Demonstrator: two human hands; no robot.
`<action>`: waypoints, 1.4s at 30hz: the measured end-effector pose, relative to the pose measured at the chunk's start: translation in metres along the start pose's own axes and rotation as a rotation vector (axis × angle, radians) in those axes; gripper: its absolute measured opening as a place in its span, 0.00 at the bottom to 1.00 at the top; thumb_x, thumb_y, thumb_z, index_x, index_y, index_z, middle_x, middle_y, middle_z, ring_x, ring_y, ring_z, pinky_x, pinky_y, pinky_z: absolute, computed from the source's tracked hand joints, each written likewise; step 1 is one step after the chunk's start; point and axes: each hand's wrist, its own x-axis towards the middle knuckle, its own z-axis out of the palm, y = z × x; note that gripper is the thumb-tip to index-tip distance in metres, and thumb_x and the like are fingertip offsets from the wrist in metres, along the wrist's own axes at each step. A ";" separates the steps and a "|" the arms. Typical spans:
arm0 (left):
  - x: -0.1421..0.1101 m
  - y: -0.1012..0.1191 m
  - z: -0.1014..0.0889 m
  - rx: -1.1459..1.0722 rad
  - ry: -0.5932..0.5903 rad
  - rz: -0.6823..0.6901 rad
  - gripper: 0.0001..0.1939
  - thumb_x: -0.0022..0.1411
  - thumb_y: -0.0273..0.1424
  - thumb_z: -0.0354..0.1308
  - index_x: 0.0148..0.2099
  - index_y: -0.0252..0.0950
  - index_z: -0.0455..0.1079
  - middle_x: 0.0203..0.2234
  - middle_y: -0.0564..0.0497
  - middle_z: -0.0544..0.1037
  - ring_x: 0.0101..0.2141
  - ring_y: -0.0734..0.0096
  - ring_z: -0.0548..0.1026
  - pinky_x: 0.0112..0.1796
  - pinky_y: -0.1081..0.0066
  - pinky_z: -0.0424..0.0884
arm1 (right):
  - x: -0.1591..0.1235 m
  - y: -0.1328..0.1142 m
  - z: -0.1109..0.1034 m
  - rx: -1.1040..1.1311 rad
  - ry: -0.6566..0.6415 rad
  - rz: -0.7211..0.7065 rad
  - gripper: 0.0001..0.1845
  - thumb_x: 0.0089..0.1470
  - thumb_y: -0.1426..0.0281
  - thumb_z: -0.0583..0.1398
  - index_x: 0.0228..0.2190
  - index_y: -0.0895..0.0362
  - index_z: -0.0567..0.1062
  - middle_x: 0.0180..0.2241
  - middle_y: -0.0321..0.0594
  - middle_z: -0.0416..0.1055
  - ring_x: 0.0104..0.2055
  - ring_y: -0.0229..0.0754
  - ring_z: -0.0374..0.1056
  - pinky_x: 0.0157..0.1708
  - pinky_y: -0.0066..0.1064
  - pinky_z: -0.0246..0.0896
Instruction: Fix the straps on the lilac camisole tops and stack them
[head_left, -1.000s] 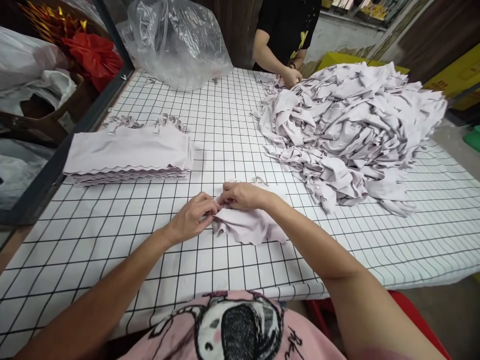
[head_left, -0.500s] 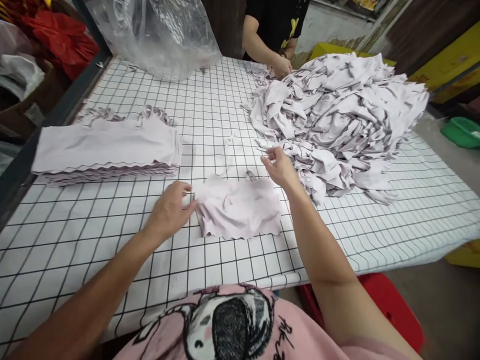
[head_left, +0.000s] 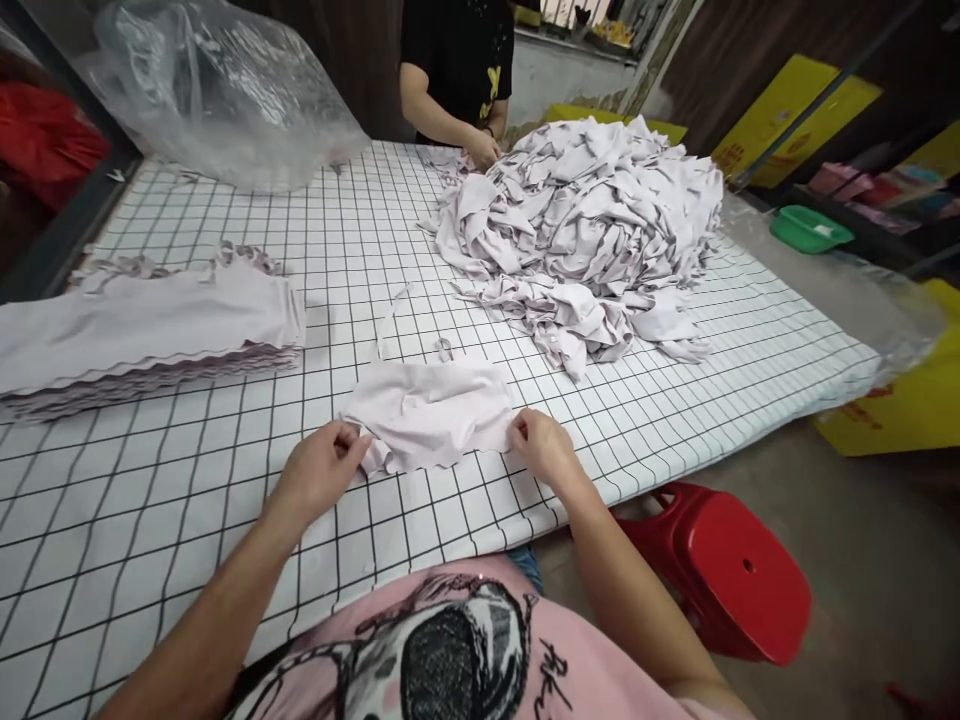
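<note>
Pale lilac-grey cloth, soft and creased, makes up the small garment piece (head_left: 439, 415) lying flat near the table's near edge, on a white tablecloth (head_left: 187, 480) with a black grid. Both forearms reach in from the near side, elbows wide, with one hand at each end of the piece. The left hand (head_left: 322, 465) is palm-inward, fingers curled and thumb forward, at the near left corner; it seems to pinch the ruffled fabric there, though the fingertips are partly hidden. The right hand (head_left: 544, 445) bends inward at the wrist and grips the right edge between thumb and curled fingers. A thin strap (head_left: 388, 322) trails from the piece's far left side towards the far side of the table.

Half a second ago the right hand was raised beyond the far right corner, near the heap (head_left: 585, 220) of matching cloth, and the left hand was spread beside the left edge. Now both have come to the near part of the piece. The view has swung right, so more of the red stool (head_left: 750, 570) shows, while the neat stack (head_left: 150, 320) on the left is cut off by the frame. On the far side, a co-worker's hand (head_left: 482, 150) remains at the heap.
</note>
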 end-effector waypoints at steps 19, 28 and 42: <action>-0.037 -0.013 -0.019 -0.434 -0.041 -0.362 0.15 0.47 0.27 0.58 0.41 0.35 0.65 0.21 0.54 0.76 0.23 0.72 0.74 0.26 0.74 0.68 | -0.019 0.016 -0.018 0.736 -0.087 0.096 0.09 0.53 0.63 0.57 0.27 0.53 0.62 0.25 0.34 0.63 0.27 0.39 0.61 0.28 0.31 0.57; -0.063 -0.009 -0.021 -0.582 -0.140 -0.369 0.34 0.49 0.45 0.67 0.54 0.35 0.62 0.24 0.52 0.77 0.27 0.70 0.75 0.27 0.74 0.70 | -0.040 -0.008 -0.029 1.119 -0.334 0.064 0.12 0.53 0.59 0.62 0.37 0.51 0.76 0.39 0.38 0.70 0.36 0.38 0.67 0.39 0.32 0.68; 0.008 0.062 -0.106 -0.732 0.110 -0.119 0.13 0.55 0.30 0.65 0.41 0.26 0.75 0.23 0.52 0.72 0.19 0.86 0.65 0.20 0.82 0.60 | 0.067 -0.034 -0.088 1.270 -0.345 0.049 0.04 0.52 0.71 0.64 0.32 0.58 0.75 0.25 0.35 0.67 0.24 0.32 0.64 0.27 0.25 0.68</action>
